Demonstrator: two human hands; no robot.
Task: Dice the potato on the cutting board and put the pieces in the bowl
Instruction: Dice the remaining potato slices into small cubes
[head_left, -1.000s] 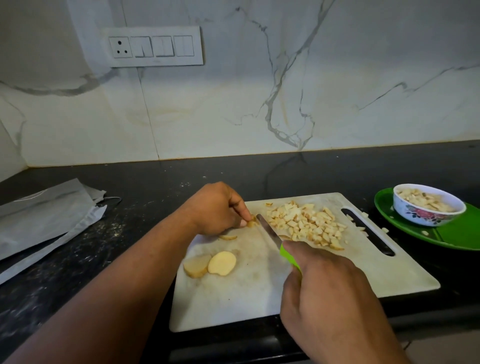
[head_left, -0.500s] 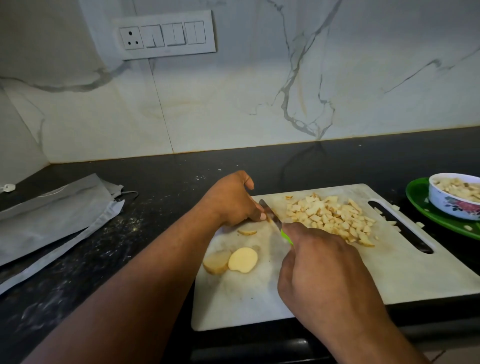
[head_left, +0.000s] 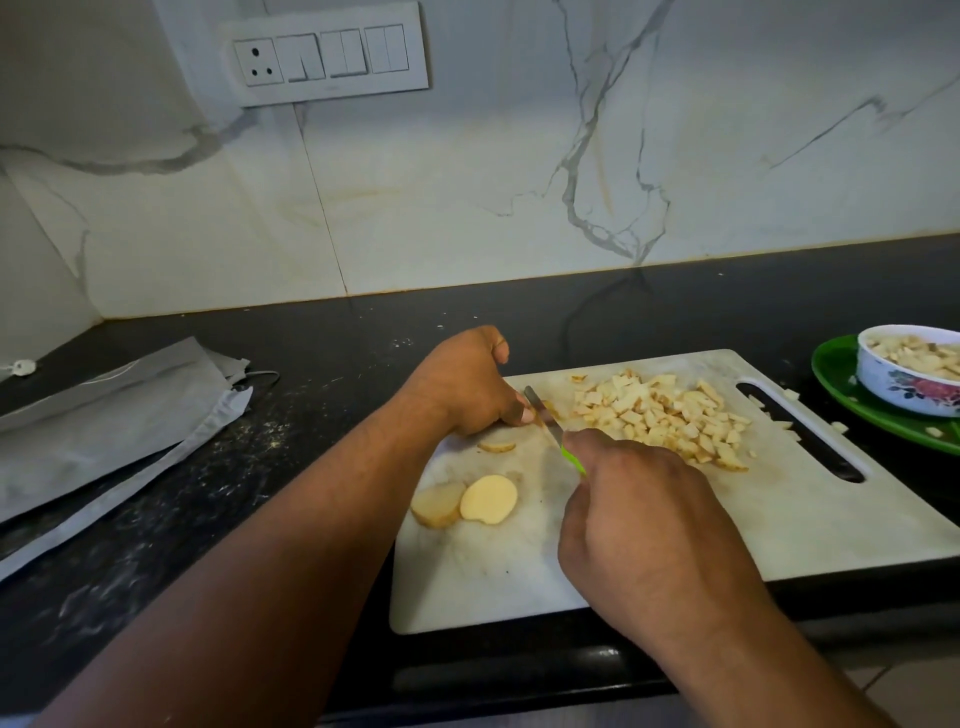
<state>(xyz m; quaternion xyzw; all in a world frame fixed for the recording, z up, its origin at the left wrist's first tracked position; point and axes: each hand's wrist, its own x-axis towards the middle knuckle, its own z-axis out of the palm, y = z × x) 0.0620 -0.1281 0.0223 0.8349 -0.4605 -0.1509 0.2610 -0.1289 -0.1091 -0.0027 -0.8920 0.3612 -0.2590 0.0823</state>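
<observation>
Potato strip lies on the cutting board, pinned under the left hand's curled fingertips. Right hand grips the knife, blade against it. Diced pieces sit just beyond; two slices nearer. Bowl stands far right.

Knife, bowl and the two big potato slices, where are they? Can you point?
knife (head_left: 540, 415), head view, on the blade between the hands.
bowl (head_left: 904, 384), head view, on its flowered side wall.
potato slices (head_left: 488, 500), head view, on the pale cut face of the right slice.
</observation>
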